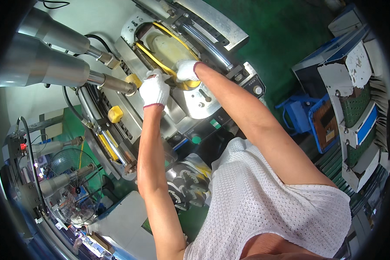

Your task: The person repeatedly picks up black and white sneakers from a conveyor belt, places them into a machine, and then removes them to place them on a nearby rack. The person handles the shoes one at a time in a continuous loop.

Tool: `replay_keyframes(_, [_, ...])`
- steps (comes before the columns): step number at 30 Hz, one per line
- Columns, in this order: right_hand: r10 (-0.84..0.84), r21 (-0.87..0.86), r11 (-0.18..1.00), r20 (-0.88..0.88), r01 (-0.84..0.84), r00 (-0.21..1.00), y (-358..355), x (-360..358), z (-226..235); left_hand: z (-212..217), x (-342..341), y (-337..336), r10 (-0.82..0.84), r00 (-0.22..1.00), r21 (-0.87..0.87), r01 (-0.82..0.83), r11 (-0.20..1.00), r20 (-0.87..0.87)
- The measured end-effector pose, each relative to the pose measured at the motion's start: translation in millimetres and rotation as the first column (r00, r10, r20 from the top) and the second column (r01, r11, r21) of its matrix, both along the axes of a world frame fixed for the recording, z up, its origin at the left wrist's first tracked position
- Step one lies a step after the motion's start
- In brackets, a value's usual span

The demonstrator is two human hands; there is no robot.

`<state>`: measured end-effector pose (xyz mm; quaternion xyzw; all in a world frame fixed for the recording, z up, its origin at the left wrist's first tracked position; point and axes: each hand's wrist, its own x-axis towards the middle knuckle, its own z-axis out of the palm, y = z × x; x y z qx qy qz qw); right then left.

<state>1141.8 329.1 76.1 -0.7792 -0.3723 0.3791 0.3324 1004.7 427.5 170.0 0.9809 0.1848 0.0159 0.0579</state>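
Note:
A pale sole-shaped piece (167, 47) lies in the recess of a metal machine bed, with its rounded end away from me. Yellow strips (153, 58) run along both of its sides. My left hand (155, 89), in a white glove with a red cuff, is closed at the near left edge of the recess; what its fingers hold, if anything, cannot be made out. Also gloved, my right hand (187, 70) is closed over the near end of the piece, by the yellow strip. Its fingertips are mostly hidden.
Large metal cylinders (43, 60) reach in from the left, near my left hand. A yellow block (115, 114) sits on the machine's left side. A control knob (258, 90) is at its right. A wire fan (73, 186) stands lower left, a blue stool (299, 113) at right.

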Motion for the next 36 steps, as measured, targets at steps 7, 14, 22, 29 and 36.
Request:
replay_keyframes(7, [0.036, 0.023, 0.999, 0.068, -0.037, 0.997, 1, -2, -3, -13, -4, 0, -0.034, 0.999, 0.094, 0.034, 0.995, -0.008])
replay_keyframes(14, [0.064, -0.029, 0.998, 0.091, -0.062, 0.994, -3, -6, 12, -22, -8, 6, -0.033, 0.999, 0.076, 0.033, 0.997, 0.001])
replay_keyframes(22, [0.094, 0.001, 0.995, 0.071, -0.095, 0.993, -3, -2, 10, -12, -6, -2, -0.010, 1.000, 0.033, 0.010, 0.999, -0.005])
replay_keyframes(29, [0.126, -0.124, 0.985, 0.058, -0.118, 0.990, -6, -7, 30, -10, 3, 4, 0.126, 0.991, -0.061, -0.128, 0.990, -0.036])
replay_keyframes(36, [0.065, -0.090, 0.994, 0.018, -0.063, 0.998, -2, -8, 27, -10, 9, 11, 0.173, 0.985, -0.164, -0.170, 0.972, -0.001])
